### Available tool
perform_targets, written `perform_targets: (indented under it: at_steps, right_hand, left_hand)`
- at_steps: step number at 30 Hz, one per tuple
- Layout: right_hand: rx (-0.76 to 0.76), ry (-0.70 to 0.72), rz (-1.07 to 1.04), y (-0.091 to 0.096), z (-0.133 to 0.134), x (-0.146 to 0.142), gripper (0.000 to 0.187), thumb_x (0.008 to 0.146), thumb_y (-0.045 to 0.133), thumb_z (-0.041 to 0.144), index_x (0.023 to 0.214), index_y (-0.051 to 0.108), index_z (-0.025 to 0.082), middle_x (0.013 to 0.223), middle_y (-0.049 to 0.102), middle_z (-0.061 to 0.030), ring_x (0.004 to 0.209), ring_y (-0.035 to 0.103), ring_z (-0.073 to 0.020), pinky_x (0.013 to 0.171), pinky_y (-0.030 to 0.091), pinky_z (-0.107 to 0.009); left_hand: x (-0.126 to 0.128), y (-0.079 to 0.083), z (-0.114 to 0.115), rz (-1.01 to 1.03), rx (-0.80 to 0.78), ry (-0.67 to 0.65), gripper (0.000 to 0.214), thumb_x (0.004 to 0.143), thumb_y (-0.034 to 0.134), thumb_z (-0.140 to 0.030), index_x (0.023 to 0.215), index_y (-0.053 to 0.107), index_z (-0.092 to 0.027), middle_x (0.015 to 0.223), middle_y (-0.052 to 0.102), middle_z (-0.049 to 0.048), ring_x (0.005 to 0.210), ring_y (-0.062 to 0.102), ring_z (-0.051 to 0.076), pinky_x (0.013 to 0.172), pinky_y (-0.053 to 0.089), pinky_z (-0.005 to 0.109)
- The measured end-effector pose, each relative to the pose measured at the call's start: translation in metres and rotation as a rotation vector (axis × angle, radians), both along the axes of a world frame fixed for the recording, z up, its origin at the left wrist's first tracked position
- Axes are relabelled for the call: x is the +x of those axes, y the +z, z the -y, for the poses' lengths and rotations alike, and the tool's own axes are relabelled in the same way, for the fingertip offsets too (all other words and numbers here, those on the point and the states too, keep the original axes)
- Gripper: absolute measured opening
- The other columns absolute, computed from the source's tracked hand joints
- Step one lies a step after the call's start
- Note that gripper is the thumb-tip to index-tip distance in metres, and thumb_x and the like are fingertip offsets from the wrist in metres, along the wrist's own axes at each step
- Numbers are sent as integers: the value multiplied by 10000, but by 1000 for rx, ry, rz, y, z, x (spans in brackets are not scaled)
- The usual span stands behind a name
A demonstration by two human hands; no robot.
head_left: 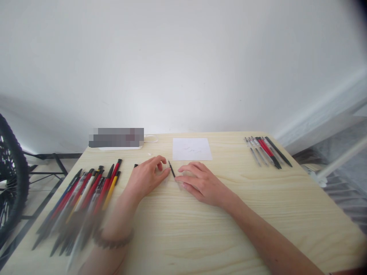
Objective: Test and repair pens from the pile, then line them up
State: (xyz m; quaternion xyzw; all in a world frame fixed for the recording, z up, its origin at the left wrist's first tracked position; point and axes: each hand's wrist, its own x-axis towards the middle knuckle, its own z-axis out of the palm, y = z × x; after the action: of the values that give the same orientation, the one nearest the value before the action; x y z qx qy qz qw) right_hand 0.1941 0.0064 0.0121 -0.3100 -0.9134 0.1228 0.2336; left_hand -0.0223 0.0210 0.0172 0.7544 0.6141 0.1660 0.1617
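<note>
A thin black pen refill (171,169) with a fine tip slants between my hands, its pointed end toward the wall. My right hand (202,181) reaches in from the right, forefinger and thumb close together at the refill's lower end. On the other side, my left hand (147,175) rests over the table, thumb and forefinger apart, the thumb close beside the refill. Something clear shows faintly below the fingertips; I cannot make it out. A small black end (135,165) sticks out behind my left hand, the rest hidden. Ahead lies a white sheet (192,149) with faint scribbles.
Many red, black, yellow and clear pens (94,187) lie in a bunch left of my left forearm. Several sorted pens (265,151) lie at the table's right. A blurred-out object (116,138) sits at the back left. The wooden table (177,233) meets a white wall.
</note>
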Motion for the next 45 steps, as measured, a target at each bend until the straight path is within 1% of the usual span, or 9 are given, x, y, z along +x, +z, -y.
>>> perform_targets:
  at_steps: [6,11,16,24,27,30,34,39,45]
  right_hand:
    - [-12,-31,4,-3,-2,1,222,895,432,221,952,646,204,955,595,-47,945,466,-170,873,362,-339]
    - [4,-71,0,-6,-2,-1,189,884,471,271,889,650,211,873,607,-30,899,473,-159,851,328,-340]
    - [16,-63,16,-7,1,-8,238,859,501,369,997,628,223,912,590,-39,892,469,-171,838,318,-350]
    - [-20,-78,18,-6,-1,-6,175,867,484,284,897,627,189,895,577,-44,878,467,-164,836,334,-326]
    - [-11,-73,26,-6,0,-7,206,857,503,306,991,609,190,924,569,-49,883,466,-168,835,337,-330]
    - [3,-26,55,-6,2,-8,254,863,497,325,1085,585,241,966,547,-49,877,463,-163,822,339,-332]
    - [-8,16,84,-6,3,-8,200,875,477,312,1002,615,244,977,542,-45,899,464,-166,816,344,-328]
    - [5,-97,62,-6,0,-6,152,878,474,264,866,607,191,889,563,-44,864,485,-156,821,354,-317]
    - [20,-289,80,-8,-5,-3,140,854,512,275,760,538,174,813,590,-36,814,504,-168,768,368,-312]
  left_hand:
    - [1,-2,1,-16,85,-13,171,811,453,-379,860,557,-252,932,586,-17,653,543,128,620,382,258]
    - [2,-1,2,-45,74,-10,222,821,438,-426,805,573,-251,944,560,-18,648,541,122,601,379,257]
    - [3,-3,1,-69,54,-6,241,800,464,-474,809,580,-263,933,550,-29,669,541,126,598,377,257]
    - [3,-3,1,-49,46,-15,201,791,477,-428,802,590,-261,889,564,-29,657,536,122,620,384,257]
    - [2,-4,1,-42,52,-14,197,786,478,-409,787,598,-253,861,573,-22,659,537,127,613,382,254]
    - [2,-5,0,-22,57,-12,215,795,464,-402,766,606,-243,845,576,-13,660,541,130,609,385,253]
    - [1,-7,-2,-2,69,-10,240,811,453,-401,748,611,-232,809,568,-6,651,542,133,614,391,260]
    - [-1,-10,-3,3,82,-27,274,837,425,-408,766,609,-218,788,560,5,652,543,139,614,398,265]
    - [0,-10,-3,32,69,-118,253,868,398,-370,802,582,-209,812,541,14,697,534,150,655,406,287]
